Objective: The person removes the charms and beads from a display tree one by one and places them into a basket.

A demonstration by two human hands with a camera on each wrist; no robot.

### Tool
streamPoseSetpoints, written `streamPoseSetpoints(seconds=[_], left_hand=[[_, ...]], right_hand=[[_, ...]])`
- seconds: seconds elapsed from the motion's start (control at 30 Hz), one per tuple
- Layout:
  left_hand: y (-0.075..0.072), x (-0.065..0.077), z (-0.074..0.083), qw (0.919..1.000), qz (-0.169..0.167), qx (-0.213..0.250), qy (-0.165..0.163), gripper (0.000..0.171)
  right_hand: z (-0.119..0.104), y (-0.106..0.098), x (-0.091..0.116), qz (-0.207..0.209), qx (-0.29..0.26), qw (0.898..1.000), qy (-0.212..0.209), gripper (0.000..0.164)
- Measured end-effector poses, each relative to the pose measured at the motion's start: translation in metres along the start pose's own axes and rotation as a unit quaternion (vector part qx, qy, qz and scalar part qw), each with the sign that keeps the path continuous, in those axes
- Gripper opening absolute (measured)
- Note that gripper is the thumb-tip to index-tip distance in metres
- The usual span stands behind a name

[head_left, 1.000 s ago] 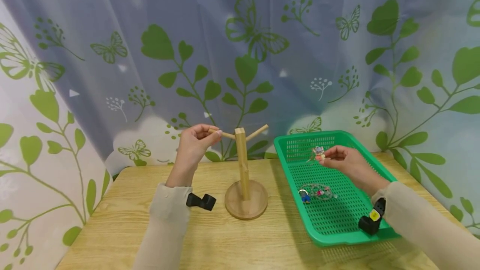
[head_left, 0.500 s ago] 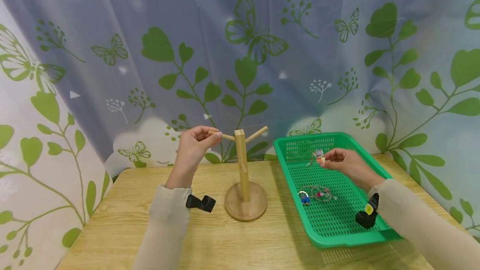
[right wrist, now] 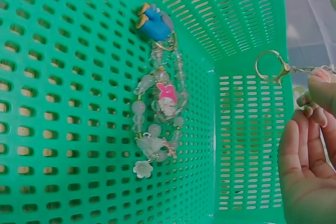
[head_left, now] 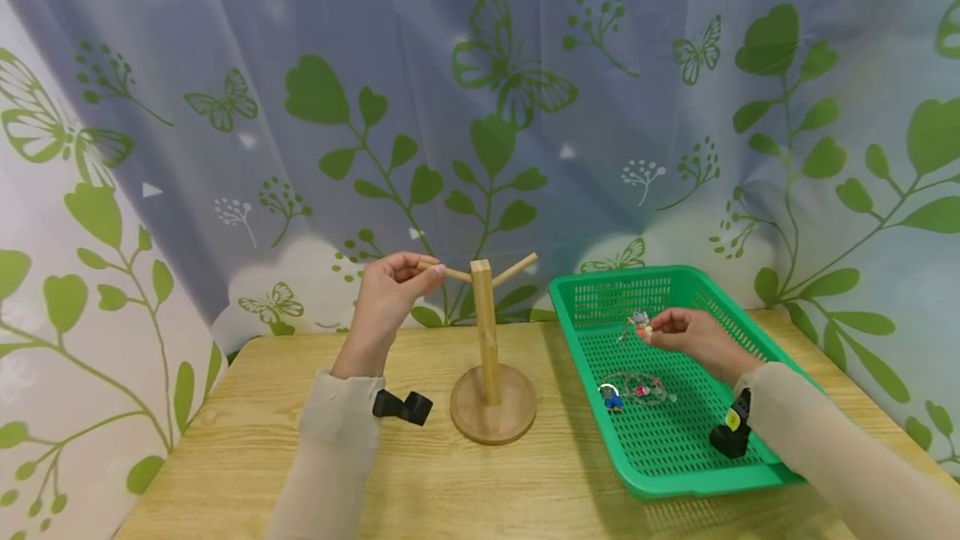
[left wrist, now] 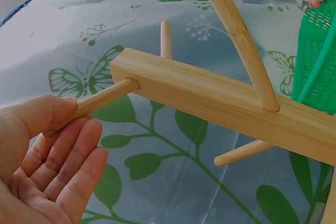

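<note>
My left hand (head_left: 386,294) pinches the end of one peg (left wrist: 107,97) of a wooden stand (head_left: 486,332) between thumb and forefinger. Its other fingers are spread below the peg in the left wrist view. Over the far part of a green basket (head_left: 690,483), my right hand (head_left: 697,338) pinches a keychain (head_left: 641,326) by its small figure, which the fingers partly cover. The keychain's gold clasp (right wrist: 284,70) and chain stick out from the fingertips. On the basket floor lie clear beaded bracelets (right wrist: 139,108) with a pink-hooded charm (right wrist: 167,98), beside a blue figure keychain (right wrist: 154,25).
The stand's round base (head_left: 468,415) rests on a wooden table (head_left: 420,482), left of the basket. More pegs (left wrist: 241,43) jut from its post. A patterned curtain (head_left: 420,48) hangs right behind the table. Both wrists wear black camera mounts (head_left: 402,407).
My right hand has come down a little with the keychain, closer to the basket floor. The left hand keeps its hold on the peg, and the stand has not moved.
</note>
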State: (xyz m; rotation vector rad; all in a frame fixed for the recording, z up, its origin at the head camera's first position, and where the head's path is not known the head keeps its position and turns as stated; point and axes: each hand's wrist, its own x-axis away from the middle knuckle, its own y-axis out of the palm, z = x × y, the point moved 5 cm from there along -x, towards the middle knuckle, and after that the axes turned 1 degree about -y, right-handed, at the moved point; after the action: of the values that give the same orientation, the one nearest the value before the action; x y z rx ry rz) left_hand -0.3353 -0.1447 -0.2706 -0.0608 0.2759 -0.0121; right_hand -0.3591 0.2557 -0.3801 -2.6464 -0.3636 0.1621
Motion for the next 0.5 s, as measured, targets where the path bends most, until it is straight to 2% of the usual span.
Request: streamPoseSetpoints(seconds=[0.5], left_hand=[[0.0002, 0.0007, 0.0005, 1.0000, -0.004, 0.002, -0.002, 0.019]], right_hand=[[0.0083, 0.0088, -0.0012, -0.031, -0.002, 1.000, 0.005, 0.030]])
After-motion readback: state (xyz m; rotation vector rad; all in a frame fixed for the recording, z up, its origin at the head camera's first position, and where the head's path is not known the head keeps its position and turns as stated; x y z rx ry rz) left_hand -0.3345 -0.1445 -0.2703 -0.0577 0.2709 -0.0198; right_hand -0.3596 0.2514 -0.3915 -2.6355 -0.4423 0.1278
